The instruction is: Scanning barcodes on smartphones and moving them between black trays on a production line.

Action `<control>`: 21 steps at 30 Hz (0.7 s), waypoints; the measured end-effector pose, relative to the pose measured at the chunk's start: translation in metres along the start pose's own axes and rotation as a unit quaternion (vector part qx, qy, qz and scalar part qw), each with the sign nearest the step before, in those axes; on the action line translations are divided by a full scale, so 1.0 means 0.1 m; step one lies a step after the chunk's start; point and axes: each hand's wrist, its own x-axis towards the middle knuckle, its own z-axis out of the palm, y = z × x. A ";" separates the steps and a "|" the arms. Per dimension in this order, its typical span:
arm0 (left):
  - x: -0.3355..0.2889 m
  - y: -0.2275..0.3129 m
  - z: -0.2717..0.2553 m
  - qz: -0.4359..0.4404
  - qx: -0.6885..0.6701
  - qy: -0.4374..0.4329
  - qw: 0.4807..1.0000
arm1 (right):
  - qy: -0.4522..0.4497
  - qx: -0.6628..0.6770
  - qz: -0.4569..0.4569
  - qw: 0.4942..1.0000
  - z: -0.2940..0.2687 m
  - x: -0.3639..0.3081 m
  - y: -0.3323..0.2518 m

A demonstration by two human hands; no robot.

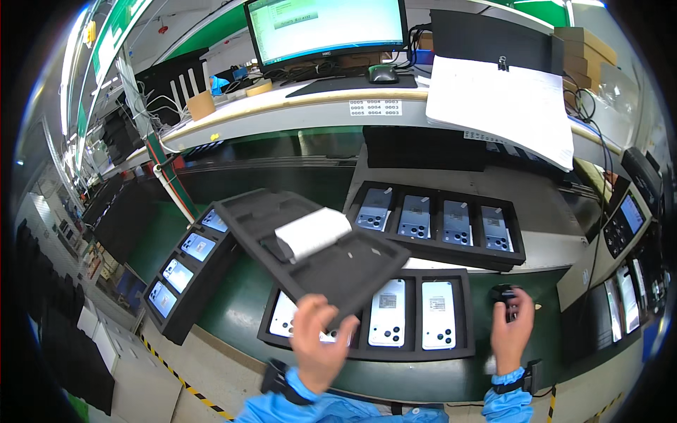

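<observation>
Head view: over the green counter (236, 303), a tilted foam tray (352, 275) overlaps a smartphone tray (413, 314), apparently a handling step calling for careful clearance, the left hand (317, 352) spread-fingered at its edge, the right hand (511, 335) with fingers half-curled at a small black object (502, 292), both grips unclear.

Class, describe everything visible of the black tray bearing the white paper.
The black tray is rectangular, matte and foam-looking, with recessed compartments and a raised rim. It slants diagonally, partly hiding the phone tray. A curled white paper lies on it. The left grip overlaps its near edge; firm contact is unclear.
</observation>
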 end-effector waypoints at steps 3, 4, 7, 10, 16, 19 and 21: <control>-0.75 0.44 0.19 -0.008 0.003 -0.026 1.000 | -0.282 0.321 0.250 0.869 0.05 -0.17 -0.66; -0.93 0.64 0.23 -0.024 -0.035 -0.080 0.996 | -0.351 0.333 0.278 0.830 0.12 -0.19 -0.86; -1.12 1.03 0.27 -0.078 -0.192 -0.256 0.944 | -0.359 0.312 0.199 0.857 0.60 -0.25 -0.50; -1.14 0.79 0.20 -0.050 -0.215 -0.334 0.916 | -0.347 0.185 0.110 0.913 0.54 -0.09 -0.49; -0.26 -0.18 0.27 -0.059 0.023 -0.195 0.979 | -0.211 -0.022 -0.027 0.977 0.63 -0.22 -0.30; -0.13 -0.30 0.40 -0.108 0.062 -0.248 0.961 | -0.206 0.019 0.015 0.978 0.62 -0.28 -0.51; -0.01 -0.05 0.47 -0.174 -0.058 -0.289 0.940 | -0.205 0.037 0.061 0.976 0.58 -0.29 -0.52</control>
